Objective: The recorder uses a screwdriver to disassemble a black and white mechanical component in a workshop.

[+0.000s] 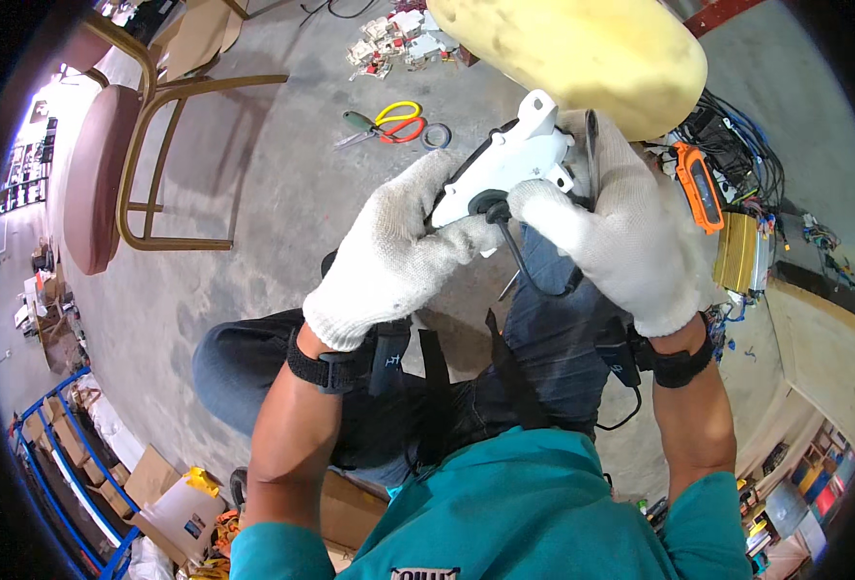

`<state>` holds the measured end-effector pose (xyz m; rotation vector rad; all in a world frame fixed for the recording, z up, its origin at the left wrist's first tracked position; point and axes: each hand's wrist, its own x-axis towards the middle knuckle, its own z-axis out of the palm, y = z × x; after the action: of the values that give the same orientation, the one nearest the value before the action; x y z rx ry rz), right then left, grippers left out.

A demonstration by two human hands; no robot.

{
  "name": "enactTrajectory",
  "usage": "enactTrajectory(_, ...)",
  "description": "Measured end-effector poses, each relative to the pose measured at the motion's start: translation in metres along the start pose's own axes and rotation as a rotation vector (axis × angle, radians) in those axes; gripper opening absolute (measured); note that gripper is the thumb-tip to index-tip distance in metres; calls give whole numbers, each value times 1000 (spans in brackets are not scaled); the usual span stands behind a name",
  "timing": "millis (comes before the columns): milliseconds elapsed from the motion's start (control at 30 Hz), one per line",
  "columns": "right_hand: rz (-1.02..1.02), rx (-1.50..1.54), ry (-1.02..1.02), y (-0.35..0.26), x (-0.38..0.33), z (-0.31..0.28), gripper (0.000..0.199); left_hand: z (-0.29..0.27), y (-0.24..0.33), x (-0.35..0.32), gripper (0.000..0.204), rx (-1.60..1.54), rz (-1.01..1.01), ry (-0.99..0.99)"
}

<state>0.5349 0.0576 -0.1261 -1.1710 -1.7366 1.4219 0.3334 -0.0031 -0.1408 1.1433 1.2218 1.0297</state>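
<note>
Both my hands wear white knit gloves and hold up a white plastic housing (507, 166) above my lap. It has a dark edge, a rounded tab with a hole at its top and a round black fitting (486, 202) low on its face. My left hand (393, 242) grips the housing's left and lower side. My right hand (630, 227) is closed at its right side, thumb beside the fitting. A black cable (524, 261) runs from the fitting down over my leg. A dark flat strip (591, 155) shows by the right fingers, which partly hide it.
Scissors (403, 122) with yellow and red handles, a green-handled tool (358, 121) and a dark ring (436, 135) lie ahead. A pale yellow slab (592, 58) stands ahead, with an orange meter (699, 188) and tangled wires (737, 135) to its right. A chair (108, 174) stands left.
</note>
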Motion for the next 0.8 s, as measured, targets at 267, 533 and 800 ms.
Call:
enactTrajectory(267, -178, -429, 39, -5, -2, 3, 40, 6, 6, -4, 50, 95, -36, -11)
enactTrajectory(533, 216, -264, 117, 6, 12, 4, 43, -4, -9, 0, 62, -168, -115, -42)
enactTrajectory(800, 63, -279, -78, -13, 6, 1, 23, -2, -10, 0, 72, 97, -117, 22)
